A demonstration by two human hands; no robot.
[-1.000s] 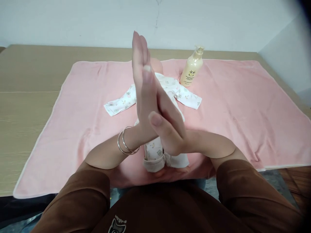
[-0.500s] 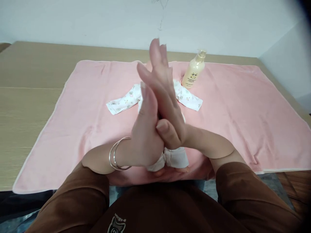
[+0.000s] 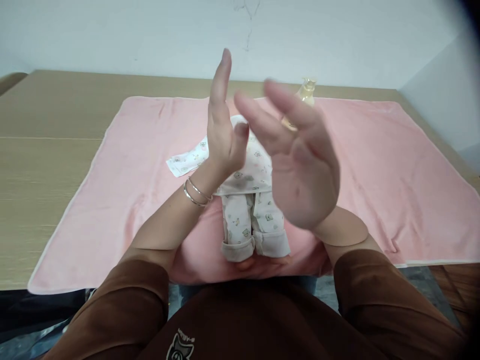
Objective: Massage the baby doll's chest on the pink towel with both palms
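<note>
My left hand [image 3: 225, 125], with two thin bangles [image 3: 197, 194] at its wrist, is raised with straight fingers and holds nothing. Opposite it, my right hand [image 3: 305, 160] is up too, palm showing and fingers apart, slightly blurred; it is also bare of any object. The hands are apart from each other. Below and behind them lies a doll in a white printed top [image 3: 243, 170] and matching trousers [image 3: 238, 217] with turned-up cuffs. Small feet [image 3: 245, 263] poke out below the cuffs. My hands hide the doll's head and one sleeve.
A pink blanket [image 3: 150, 150] with a pale edge covers much of the wooden table [image 3: 67, 110]. Behind my right hand stands a pale yellow pump bottle [image 3: 308, 92], partly hidden. A white wall [image 3: 168, 40] rises behind the table.
My palms were pressed together half a second ago; now they are separated, the left hand moved a little left and the right hand to the right. More of the doll's clothes shows.
</note>
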